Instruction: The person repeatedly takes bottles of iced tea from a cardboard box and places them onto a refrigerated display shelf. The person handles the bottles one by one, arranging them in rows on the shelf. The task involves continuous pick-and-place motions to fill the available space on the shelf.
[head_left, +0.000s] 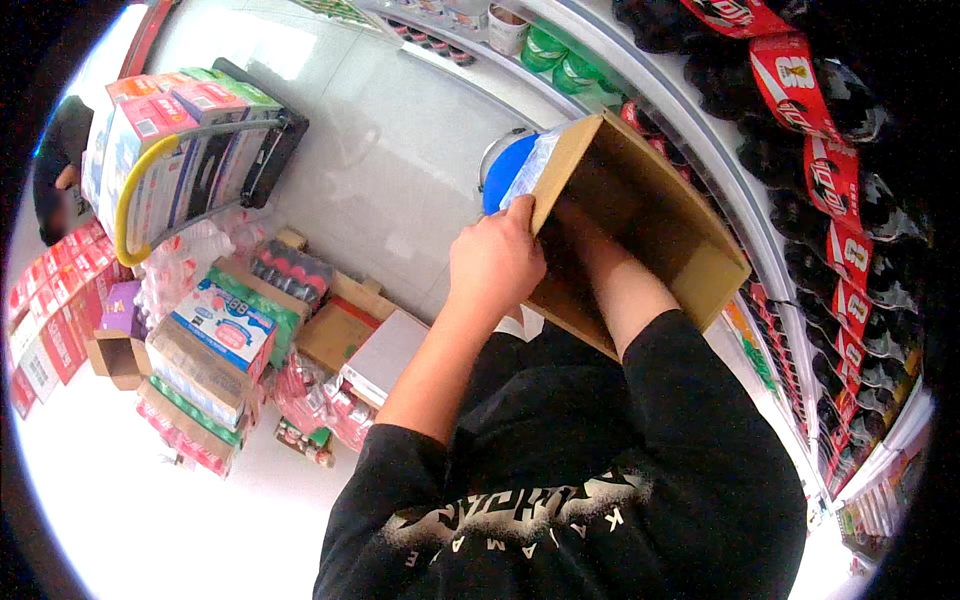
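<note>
A cardboard box (705, 289), its mouth facing up, is held tilted before me. My left hand (498, 259) grips the left edge of the box, fingers over the rim by a strip of clear tape. My right hand (577, 221) reaches down inside the box; its fingers are lost in shadow, so whether they hold anything cannot be told. Just behind the box's left side shows a round blue object (508, 174), perhaps a stool seat, with a metal rim.
Shelves of dark bottles with red labels (825, 165) curve along the right. A loaded cart with a yellow handle (126, 202) stands at the left, a person (61, 165) beside it. Stacked cartons (225, 322) and shrink-wrapped bottle packs (289, 274) cover the floor at left.
</note>
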